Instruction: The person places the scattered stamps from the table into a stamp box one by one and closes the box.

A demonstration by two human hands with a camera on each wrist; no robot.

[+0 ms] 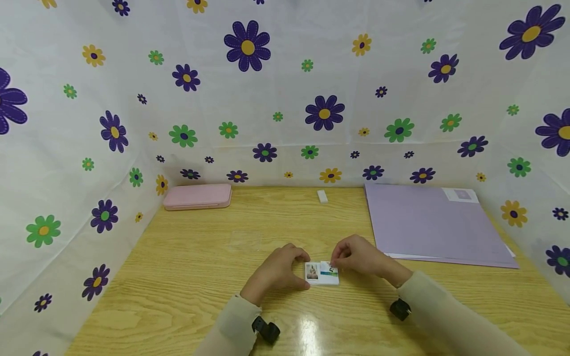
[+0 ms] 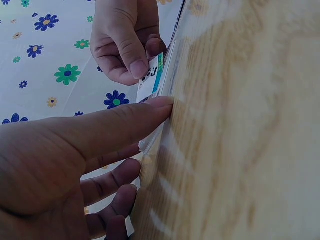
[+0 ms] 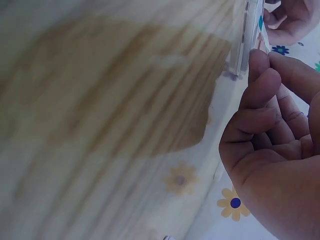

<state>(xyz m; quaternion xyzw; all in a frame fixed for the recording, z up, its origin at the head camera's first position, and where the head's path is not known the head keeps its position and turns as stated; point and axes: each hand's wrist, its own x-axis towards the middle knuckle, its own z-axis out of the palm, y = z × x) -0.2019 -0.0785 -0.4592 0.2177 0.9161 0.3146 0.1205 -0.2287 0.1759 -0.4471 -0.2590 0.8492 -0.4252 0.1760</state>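
A small flat white case [image 1: 328, 280] with clear edges lies on the wooden table in front of me. On its left part is a small picture [image 1: 312, 271] of a figure in a brown frame. My left hand [image 1: 279, 271] holds the case at its left end, the thumb at the near edge and a finger at the far edge. My right hand [image 1: 359, 256] pinches a small white card with a blue-green stripe [image 2: 156, 75] at its corner between thumb and forefinger. That card overlaps the right part of the case, tilted up from it in the left wrist view.
A pink pencil case [image 1: 198, 197] stands at the back left. A small white block [image 1: 322, 197] lies at the back middle, and a purple folder [image 1: 432, 227] over white paper lies at the right. A thin clear sheet [image 1: 246, 240] lies left of the hands. Flowered cloth [image 1: 285, 89] walls the table.
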